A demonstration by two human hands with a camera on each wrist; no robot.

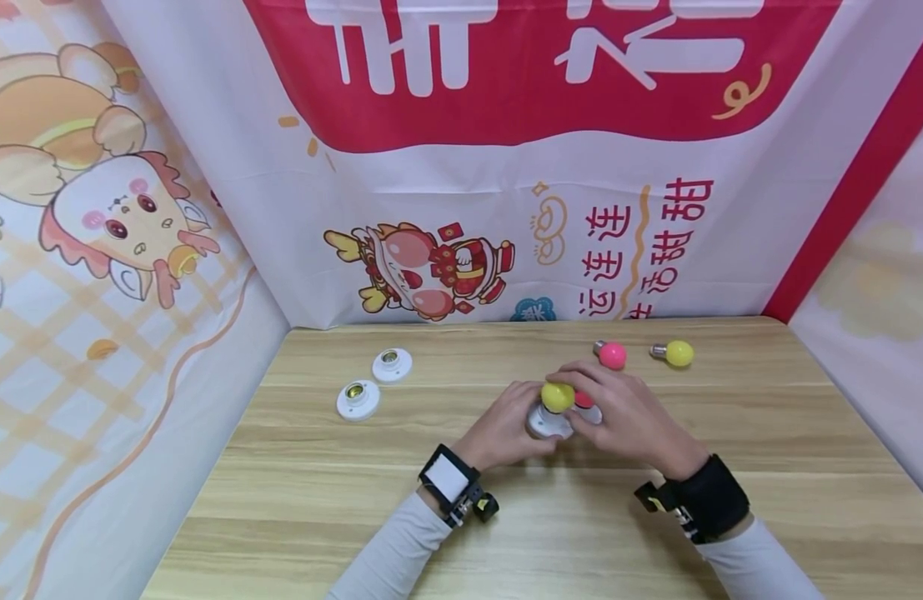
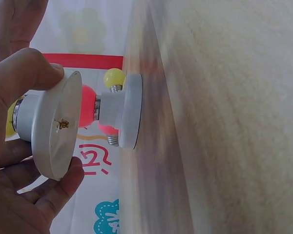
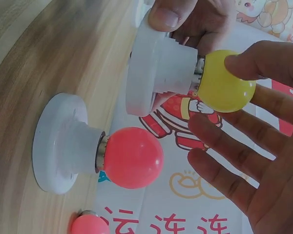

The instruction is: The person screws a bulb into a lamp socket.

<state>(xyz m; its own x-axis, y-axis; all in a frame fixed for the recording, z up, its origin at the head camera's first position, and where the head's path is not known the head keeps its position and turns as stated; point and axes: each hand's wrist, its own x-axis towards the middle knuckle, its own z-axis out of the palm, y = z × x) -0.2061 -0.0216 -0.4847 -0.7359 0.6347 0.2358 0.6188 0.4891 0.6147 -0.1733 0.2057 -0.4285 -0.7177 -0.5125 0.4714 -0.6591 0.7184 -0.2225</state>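
Note:
My left hand (image 1: 506, 429) grips the rim of a white lamp holder (image 2: 56, 126), keeping it raised off the table with its hollow underside showing in the left wrist view. A yellow bulb (image 3: 227, 81) sits in that holder's socket, part of its metal base visible. The thumb and fingers of my right hand (image 1: 622, 408) pinch this bulb. Beside them, a second white lamp holder (image 3: 63, 146) stands on the table with a red-pink bulb (image 3: 134, 157) in it; in the head view the right hand mostly covers that pair.
Two white lamp holders without bulbs, a rear one (image 1: 392, 365) and a nearer one (image 1: 358, 400), stand at the left of the wooden table (image 1: 318, 517). A loose pink bulb (image 1: 612, 356) and a loose yellow bulb (image 1: 679, 353) lie behind the right hand. Printed cloth (image 1: 431, 183) hangs along the back edge.

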